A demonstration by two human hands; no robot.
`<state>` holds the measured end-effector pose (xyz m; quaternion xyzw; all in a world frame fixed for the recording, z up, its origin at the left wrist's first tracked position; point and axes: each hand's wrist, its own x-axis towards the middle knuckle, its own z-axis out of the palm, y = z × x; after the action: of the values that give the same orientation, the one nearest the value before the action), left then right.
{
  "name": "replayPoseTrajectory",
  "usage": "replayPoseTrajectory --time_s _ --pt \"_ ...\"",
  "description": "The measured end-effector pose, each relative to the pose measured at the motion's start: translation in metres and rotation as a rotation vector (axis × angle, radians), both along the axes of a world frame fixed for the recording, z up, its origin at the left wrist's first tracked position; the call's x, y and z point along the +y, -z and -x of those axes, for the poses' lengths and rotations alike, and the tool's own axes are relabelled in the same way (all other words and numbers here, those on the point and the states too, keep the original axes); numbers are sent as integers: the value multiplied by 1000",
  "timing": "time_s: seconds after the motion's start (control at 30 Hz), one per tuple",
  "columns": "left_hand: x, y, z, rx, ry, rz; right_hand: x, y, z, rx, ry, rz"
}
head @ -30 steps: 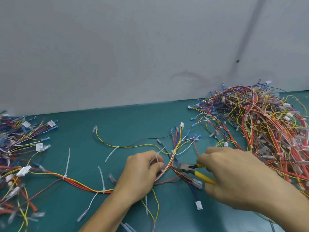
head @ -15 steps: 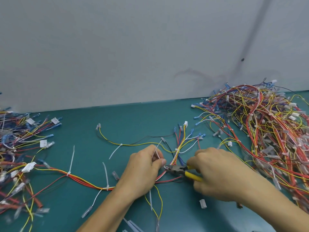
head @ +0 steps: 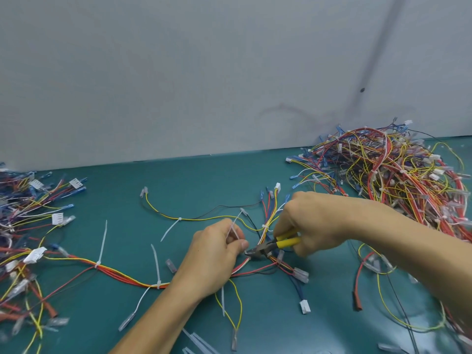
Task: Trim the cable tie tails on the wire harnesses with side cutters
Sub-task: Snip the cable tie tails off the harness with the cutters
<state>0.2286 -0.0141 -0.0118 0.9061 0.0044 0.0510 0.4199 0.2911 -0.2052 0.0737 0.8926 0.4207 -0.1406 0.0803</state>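
A wire harness of red, orange and yellow wires lies spread across the green table, with white cable tie tails sticking up from it. My left hand pinches a white tie tail between thumb and fingers at the harness's middle. My right hand grips the yellow-handled side cutters. The cutters' dark jaws point left and sit right at my left thumb, at the base of the pinched tail.
A big heap of harnesses fills the back right against the grey wall. A smaller heap lies at the left edge. Cut tie tails lie near the front edge, and loose connectors sit beside the hands.
The cutters' jaws have moved left, from beside the wires to right against my left thumb. My right hand followed them left. My left hand keeps its pinch in about the same place.
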Motion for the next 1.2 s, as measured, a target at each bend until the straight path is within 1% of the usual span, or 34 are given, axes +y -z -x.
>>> replayPoseTrajectory --time_s 0.3,0.63,0.67,0.7,0.77,0.8,0.87,0.93,0.97,1.03,1.07,1.13,1.2 --pt "0 -1 -1 -4 -8 -6 -4 6 -5 34 -37 3" --pt "1 -2 -1 14 -29 21 -3 11 3 -122 -100 39" --pt "1 -3 0 40 -31 68 -4 11 3 -123 -89 37" --pt "1 -7 1 74 -32 164 -4 11 4 -117 -71 27" --pt "4 -23 4 104 -51 466 -5 9 2 -92 -37 -44" --pt "8 -35 4 86 -69 614 -4 7 1 -83 -26 -102" --pt "24 -63 6 7 -93 832 -1 4 0 -76 -11 -194" --pt "46 -88 8 -86 -95 947 7 5 2 -88 8 -245" --pt "57 -95 7 -121 -101 964 12 7 3 -102 15 -258" --pt "79 -97 1 -145 -152 919 25 13 4 -135 25 -276" --pt "89 -93 -4 -143 -197 848 32 17 4 -150 37 -285" --pt "103 -78 -15 -112 -267 648 46 25 0 -193 70 -290" --pt "112 -57 -23 -69 -240 380 61 32 -6 -267 83 -275"
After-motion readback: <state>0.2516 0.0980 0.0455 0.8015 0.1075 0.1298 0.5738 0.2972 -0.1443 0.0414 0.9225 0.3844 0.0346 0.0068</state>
